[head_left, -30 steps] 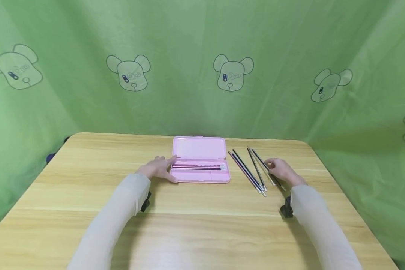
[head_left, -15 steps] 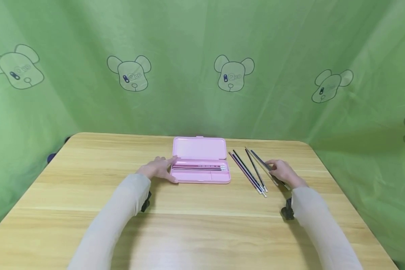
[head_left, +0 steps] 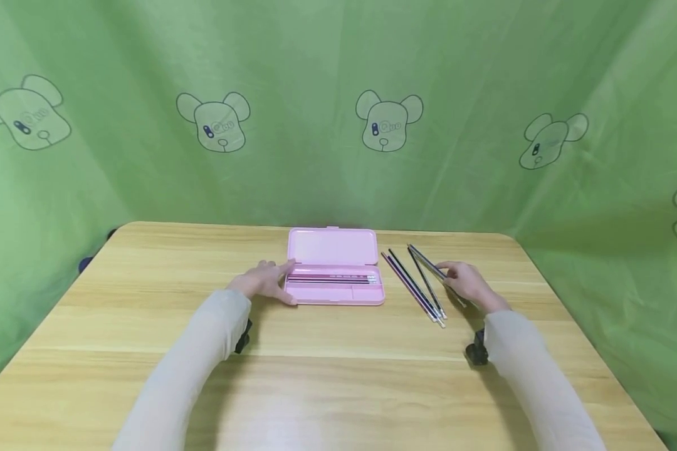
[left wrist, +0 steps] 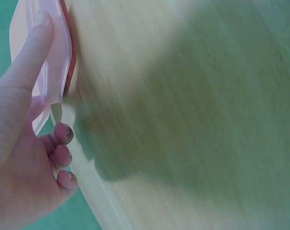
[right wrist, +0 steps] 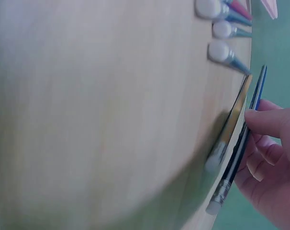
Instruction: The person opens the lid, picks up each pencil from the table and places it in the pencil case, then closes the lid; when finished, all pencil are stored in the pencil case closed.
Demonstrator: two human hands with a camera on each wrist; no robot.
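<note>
A pink pencil case (head_left: 335, 295) stands with its lid up on the table, holding several striped pencils (head_left: 333, 280) in its rear compartment. My left hand (head_left: 264, 282) holds the case's left end between thumb and index finger; the left wrist view shows the thumb (left wrist: 34, 50) on the case and the other fingers bent beside it. My right hand (head_left: 467, 285) pinches a dark pencil with a white eraser (right wrist: 238, 155) between thumb and forefinger, low over the table. Another pencil with a pale side (right wrist: 228, 127) lies just beside it. More dark pencils (head_left: 414, 287) lie between case and hand.
The wooden table (head_left: 338, 388) ends at a green curtain (head_left: 304, 169) with bear-head drawings. The raised case lid (head_left: 333, 247) is near the back edge. Small black devices (head_left: 477, 349) sit at the wrists.
The pencil in my right hand has shifted left, its far tip now close to the neighbouring pencils' tips. The left hand and the case have stayed in place.
</note>
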